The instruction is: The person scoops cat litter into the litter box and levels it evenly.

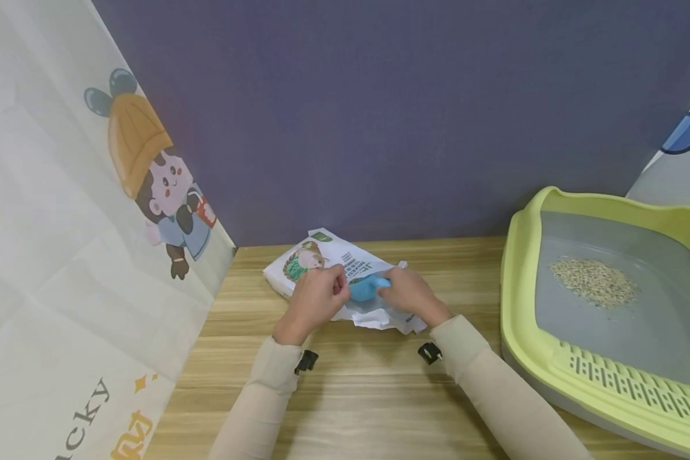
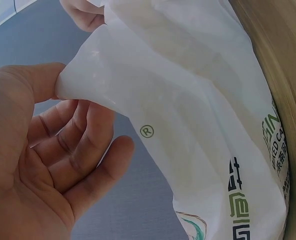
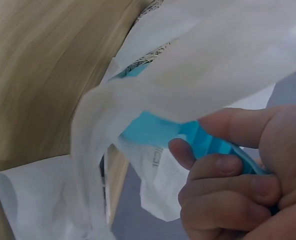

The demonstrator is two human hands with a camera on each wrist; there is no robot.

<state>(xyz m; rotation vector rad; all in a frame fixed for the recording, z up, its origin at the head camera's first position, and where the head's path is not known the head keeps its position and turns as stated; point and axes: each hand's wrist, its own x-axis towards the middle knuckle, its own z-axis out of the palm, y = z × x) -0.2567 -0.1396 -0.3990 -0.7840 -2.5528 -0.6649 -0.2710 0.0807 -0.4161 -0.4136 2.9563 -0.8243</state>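
Note:
A white printed bag (image 1: 345, 252) of cat litter lies on the wooden table, its torn mouth toward me. My left hand (image 1: 316, 294) pinches the edge of the bag's plastic (image 2: 153, 100) between thumb and index finger, the other fingers loosely bent below. My right hand (image 1: 409, 291) grips the ribbed handle of a blue scoop (image 3: 208, 142). In the right wrist view the scoop's front goes in under the bag's film, partly hidden by it. Some pale pellets (image 3: 155, 54) show at the bag's opening beside the scoop.
At the right stands a litter box with a yellow-green rim (image 1: 517, 287) and a grey floor, a small heap of pellets (image 1: 595, 281) in it. A dark blue panel (image 1: 379, 115) rises behind the table (image 1: 345, 396). A white printed sheet (image 1: 63, 223) hangs at the left.

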